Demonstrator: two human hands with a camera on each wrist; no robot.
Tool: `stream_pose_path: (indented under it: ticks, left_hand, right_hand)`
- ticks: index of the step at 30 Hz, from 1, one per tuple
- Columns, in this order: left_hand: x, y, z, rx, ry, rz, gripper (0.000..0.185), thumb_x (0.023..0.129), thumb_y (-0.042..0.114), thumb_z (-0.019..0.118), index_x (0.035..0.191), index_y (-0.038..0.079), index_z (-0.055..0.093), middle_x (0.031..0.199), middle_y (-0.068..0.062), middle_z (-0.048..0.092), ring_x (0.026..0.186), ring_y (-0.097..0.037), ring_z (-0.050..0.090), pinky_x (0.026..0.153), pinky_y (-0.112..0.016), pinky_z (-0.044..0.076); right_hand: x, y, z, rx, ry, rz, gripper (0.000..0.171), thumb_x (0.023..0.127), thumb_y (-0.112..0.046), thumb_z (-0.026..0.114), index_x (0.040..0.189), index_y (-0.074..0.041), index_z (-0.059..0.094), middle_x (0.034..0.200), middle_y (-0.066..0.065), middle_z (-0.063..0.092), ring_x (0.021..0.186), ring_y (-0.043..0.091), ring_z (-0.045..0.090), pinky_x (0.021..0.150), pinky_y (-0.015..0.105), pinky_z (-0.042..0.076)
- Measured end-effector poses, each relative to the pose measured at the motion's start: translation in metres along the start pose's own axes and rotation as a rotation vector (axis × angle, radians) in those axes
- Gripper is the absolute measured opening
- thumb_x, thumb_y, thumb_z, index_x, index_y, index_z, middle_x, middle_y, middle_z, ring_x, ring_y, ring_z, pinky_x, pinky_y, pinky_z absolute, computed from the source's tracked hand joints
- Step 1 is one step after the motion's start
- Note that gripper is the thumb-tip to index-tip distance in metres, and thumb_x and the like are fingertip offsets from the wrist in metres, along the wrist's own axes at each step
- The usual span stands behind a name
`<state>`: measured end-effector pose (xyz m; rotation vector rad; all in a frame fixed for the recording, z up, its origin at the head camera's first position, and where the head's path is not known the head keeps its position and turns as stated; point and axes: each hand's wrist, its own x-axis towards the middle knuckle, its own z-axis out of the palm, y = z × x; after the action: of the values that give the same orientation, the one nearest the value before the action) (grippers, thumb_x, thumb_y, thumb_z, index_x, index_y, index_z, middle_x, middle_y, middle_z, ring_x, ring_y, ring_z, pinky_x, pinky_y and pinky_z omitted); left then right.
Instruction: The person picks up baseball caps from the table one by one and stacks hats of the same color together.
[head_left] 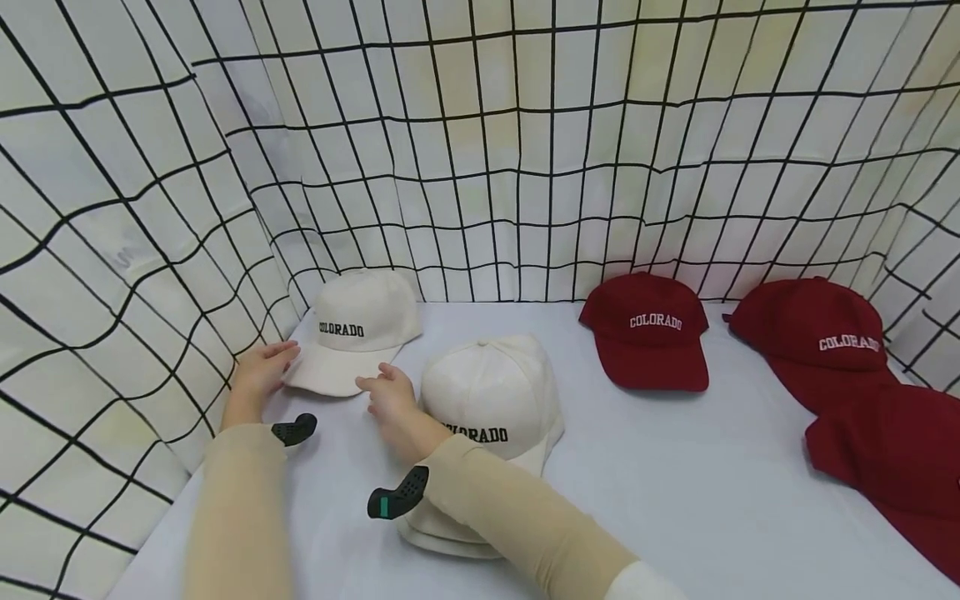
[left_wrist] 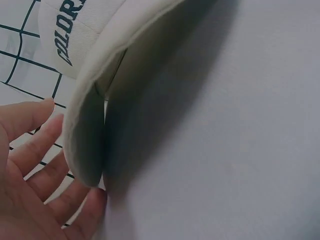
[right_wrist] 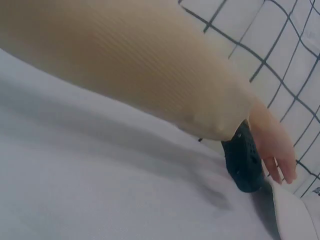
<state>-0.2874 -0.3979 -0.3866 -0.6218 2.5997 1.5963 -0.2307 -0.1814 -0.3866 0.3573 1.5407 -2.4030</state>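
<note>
Two hands [head_left: 258, 371] [head_left: 393, 404] flank the rear cream cap [head_left: 367, 308]!

The black-gridded white wall [head_left: 487, 142] rises along the back and down both sides; below it the white table [head_left: 705, 492] runs up to that back edge, its broadest stretch lying between the cream caps and the red ones; two tan sleeves [head_left: 240, 517] [head_left: 525, 517] reach in from the near side, the right one crossing over the front cream cap [head_left: 487, 383]; three red caps line the right, the middle red cap [head_left: 645, 317] near the back edge, the far-right red cap [head_left: 813, 321] by the side wall, the corner red cap [head_left: 900, 454] cut by the frame.

And here is the rear cream cap, tucked into the back left corner, brim [head_left: 330, 367] facing the person; the left hand has just a narrow strip between brim and side wall, its fingers long and a little spread, tips right at the brim's edge, firm contact impossible to tell; the right hand sits in the gap between the cream caps, fingers loosely extended by the brim's other corner, touch again unclear; a small black device [head_left: 298, 429] shows at the left wrist, another [head_left: 401, 493] at the right.
</note>
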Motion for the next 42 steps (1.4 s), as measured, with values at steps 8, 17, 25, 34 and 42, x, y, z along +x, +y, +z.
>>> stream_pose_path:
  ticks: [8, 17, 25, 34, 42]
  left_hand:
    - [0.004, 0.001, 0.000, -0.032, -0.055, -0.060, 0.077, 0.103, 0.039, 0.056, 0.160, 0.000, 0.024, 0.167, -0.023, 0.011, 0.153, -0.040, 0.014, 0.120, -0.052, 0.023]
    - [0.007, 0.000, -0.002, -0.093, 0.020, -0.139, 0.081, 0.097, 0.031, 0.070, 0.160, 0.002, 0.028, 0.162, -0.019, 0.031, 0.120, -0.024, 0.052, 0.097, -0.032, 0.051]
    - [0.005, 0.002, -0.006, -0.169, 0.048, -0.215, 0.067, 0.096, 0.016, 0.071, 0.152, -0.005, 0.041, 0.112, -0.005, 0.051, 0.088, -0.014, 0.050, 0.065, -0.020, 0.051]
    - [-0.007, 0.008, -0.006, -0.334, -0.015, -0.267, 0.071, 0.101, 0.010, 0.065, 0.161, 0.008, 0.028, 0.114, -0.001, 0.051, 0.090, -0.010, 0.049, 0.072, -0.019, 0.051]
    - [-0.012, 0.009, -0.009, -0.496, -0.032, -0.301, 0.076, 0.100, 0.005, 0.065, 0.163, 0.016, 0.024, 0.116, 0.001, 0.049, 0.085, -0.006, 0.051, 0.071, -0.018, 0.052]
  right_hand:
    - [0.009, -0.001, 0.000, 0.104, -0.002, 0.090, 0.064, 0.090, 0.004, 0.068, 0.149, 0.003, 0.044, 0.147, 0.031, 0.046, 0.139, 0.047, 0.042, 0.110, 0.052, 0.041]
    - [0.012, -0.006, -0.003, 0.130, -0.019, 0.139, 0.068, 0.091, 0.003, 0.068, 0.153, 0.002, 0.039, 0.143, 0.035, 0.046, 0.137, 0.046, 0.044, 0.109, 0.056, 0.041]
    - [0.016, -0.004, -0.001, 0.200, 0.010, 0.136, 0.070, 0.090, 0.015, 0.063, 0.153, 0.005, 0.036, 0.123, 0.027, 0.057, 0.121, 0.041, 0.057, 0.106, 0.052, 0.045]
    - [0.020, -0.003, -0.002, 0.210, 0.031, 0.114, 0.067, 0.091, 0.018, 0.058, 0.153, 0.010, 0.034, 0.129, 0.026, 0.054, 0.098, 0.027, 0.058, 0.096, 0.036, 0.051]
    - [0.019, -0.002, 0.000, 0.183, 0.045, 0.120, 0.065, 0.091, 0.016, 0.060, 0.151, 0.012, 0.036, 0.121, 0.023, 0.056, 0.094, 0.024, 0.056, 0.090, 0.030, 0.052]
